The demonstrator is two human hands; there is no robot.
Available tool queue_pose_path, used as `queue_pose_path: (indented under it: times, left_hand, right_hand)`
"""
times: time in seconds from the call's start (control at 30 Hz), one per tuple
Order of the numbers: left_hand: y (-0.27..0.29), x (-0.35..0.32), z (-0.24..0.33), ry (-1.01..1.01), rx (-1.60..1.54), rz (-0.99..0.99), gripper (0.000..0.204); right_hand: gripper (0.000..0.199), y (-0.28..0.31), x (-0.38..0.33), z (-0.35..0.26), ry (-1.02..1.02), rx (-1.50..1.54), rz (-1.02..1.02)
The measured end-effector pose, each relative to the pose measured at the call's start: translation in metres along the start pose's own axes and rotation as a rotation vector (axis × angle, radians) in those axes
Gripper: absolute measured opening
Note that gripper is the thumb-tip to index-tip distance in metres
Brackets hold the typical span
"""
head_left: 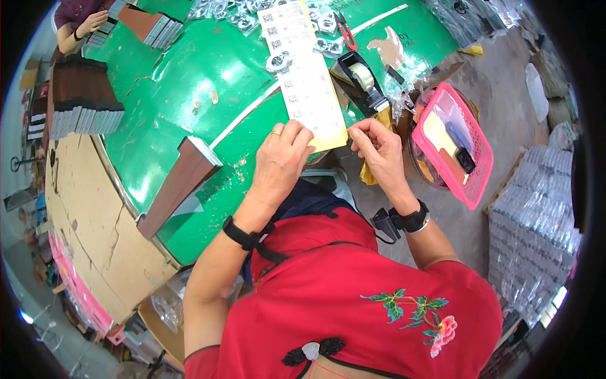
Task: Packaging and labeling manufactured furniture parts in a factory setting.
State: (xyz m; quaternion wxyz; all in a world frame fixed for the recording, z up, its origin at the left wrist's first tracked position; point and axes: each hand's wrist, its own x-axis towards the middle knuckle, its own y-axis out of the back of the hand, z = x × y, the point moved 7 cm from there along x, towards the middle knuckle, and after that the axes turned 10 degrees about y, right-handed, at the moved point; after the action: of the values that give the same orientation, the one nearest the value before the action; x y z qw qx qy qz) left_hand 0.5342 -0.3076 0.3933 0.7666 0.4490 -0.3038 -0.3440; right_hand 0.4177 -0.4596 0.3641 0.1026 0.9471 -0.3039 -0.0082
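A long sheet of white labels on yellow backing (314, 95) lies on the green tabletop, its lower end toward me. My left hand (283, 156) rests at its lower left corner, fingers curled in and closed on the sheet's edge. Just beyond the opposite corner, my right hand (384, 151) is closed, thumb and forefinger pinched together. Whatever lies between those fingertips, if anything, is too small to make out. A small clear-bagged ring-shaped part (278, 61) sits on the sheet's left edge. Nearer my left forearm lies a brown board with a silvery end (180, 186).
Beyond my right hand stand a black tape dispenser (372, 93) and red-handled scissors (348, 36). A pink basket (481, 165) holds odds and ends at right. Bagged parts (243, 20) lie at the back. Brown boards (85, 85) are stacked far left, near another person's hand (93, 23).
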Motion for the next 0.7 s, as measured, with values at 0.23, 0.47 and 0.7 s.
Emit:
queue_pose_path:
  times: [0.23,0.47,0.7]
  left_hand:
    - [0.008,0.001,0.008,0.022,-0.014,-0.029,0.041]
    - [-0.01,0.015,0.047,0.022,0.201,0.0,0.046]
    - [-0.015,0.017,0.032,0.06,-0.072,-0.004,0.022]
  right_hand:
    - [0.018,0.003,0.005,-0.002,-0.03,0.017,-0.003]
    - [0.018,0.003,0.01,0.007,0.008,0.044,0.037]
    - [0.017,0.003,0.005,0.007,-0.036,0.059,0.01]
